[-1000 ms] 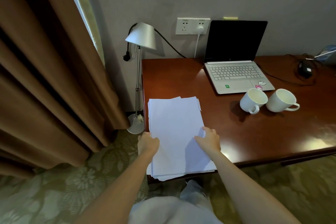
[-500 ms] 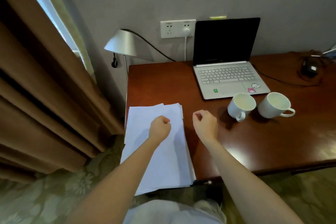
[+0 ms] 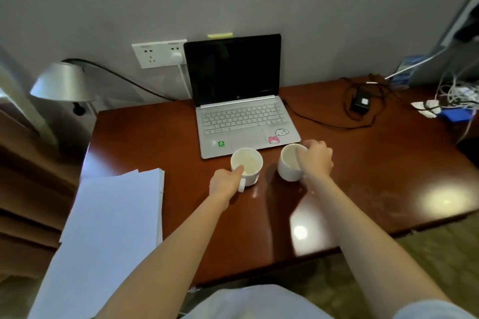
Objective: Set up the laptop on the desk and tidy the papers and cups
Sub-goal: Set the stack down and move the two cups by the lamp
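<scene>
An open silver laptop [image 3: 241, 116] with a dark screen stands at the back of the red-brown desk [image 3: 145, 137]. Two white cups sit just in front of it. My left hand [image 3: 225, 182] grips the left cup [image 3: 247, 163] at its near rim by the handle. My right hand [image 3: 317, 156] closes over the right side of the right cup [image 3: 289, 163], hiding its handle. A stack of white papers [image 3: 111, 228] lies at the desk's left front corner, overhanging the edge.
A silver desk lamp [image 3: 62, 83] stands left of the desk beside brown curtains. A wall socket [image 3: 158, 53] is behind the laptop. A black power adapter [image 3: 361, 103] with cables and a tangle of white cords [image 3: 440, 101] occupy the back right.
Both hands left the paper stack and moved right and forward to the two cups, taking hold of them. The view shifted right.
</scene>
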Demonstrator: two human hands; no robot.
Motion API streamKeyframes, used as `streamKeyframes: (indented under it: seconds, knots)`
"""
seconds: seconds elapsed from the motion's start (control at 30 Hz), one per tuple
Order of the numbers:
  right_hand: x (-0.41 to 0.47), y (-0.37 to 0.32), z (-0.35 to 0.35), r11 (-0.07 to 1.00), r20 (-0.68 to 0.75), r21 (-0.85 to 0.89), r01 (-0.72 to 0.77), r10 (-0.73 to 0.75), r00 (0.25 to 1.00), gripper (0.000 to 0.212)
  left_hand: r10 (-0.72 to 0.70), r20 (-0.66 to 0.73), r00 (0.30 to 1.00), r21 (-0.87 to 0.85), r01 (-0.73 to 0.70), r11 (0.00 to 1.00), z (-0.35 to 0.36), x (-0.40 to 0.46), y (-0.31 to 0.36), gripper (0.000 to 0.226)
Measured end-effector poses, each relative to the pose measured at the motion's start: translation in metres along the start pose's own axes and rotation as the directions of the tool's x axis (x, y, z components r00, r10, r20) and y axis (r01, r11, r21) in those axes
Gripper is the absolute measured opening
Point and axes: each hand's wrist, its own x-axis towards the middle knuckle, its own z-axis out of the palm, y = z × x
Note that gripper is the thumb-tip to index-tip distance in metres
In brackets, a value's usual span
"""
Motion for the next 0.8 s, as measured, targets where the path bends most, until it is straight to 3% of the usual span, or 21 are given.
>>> streamKeyframes:
  seconds: [0.13, 0.33, 0.47, 0.57, 0.8]
  knots:
    - [0.013, 0.03, 0.006, 0.996, 0.213, 0.038, -0.086, 0.076, 0.974, 0.048, -0.109, 0.005, 0.994, -0.028, 0.109, 0.994, 0.014, -0.005, 0.0, 0.048]
    - [0.007, 0.054, 0.015, 0.991, 0.106, 0.128, -0.027, 0.013, 0.994, 0.041, -0.222, 0.067, 0.973, -0.219, 0.231, 0.948, 0.036, -0.011, 0.0, 0.04]
    - [0.009, 0.059, 0.02, 0.978, 0.157, 0.207, 0.014, -0.047, 0.986, 0.04, -0.268, 0.112, 0.957, -0.326, 0.29, 0.9, 0.044, -0.009, 0.002, 0.039]
    - [0.006, 0.06, 0.026, 0.952, 0.197, 0.307, 0.005, -0.069, 0.978, 0.036, -0.294, 0.061, 0.954, -0.415, 0.292, 0.862, 0.052, -0.006, 0.001, 0.033]
    - [-0.002, 0.046, 0.034, 0.784, 0.373, 0.581, -0.219, -0.017, 0.928, 0.032, -0.305, -0.134, 0.943, -0.489, 0.205, 0.848, 0.05, 0.006, -0.001, 0.032]
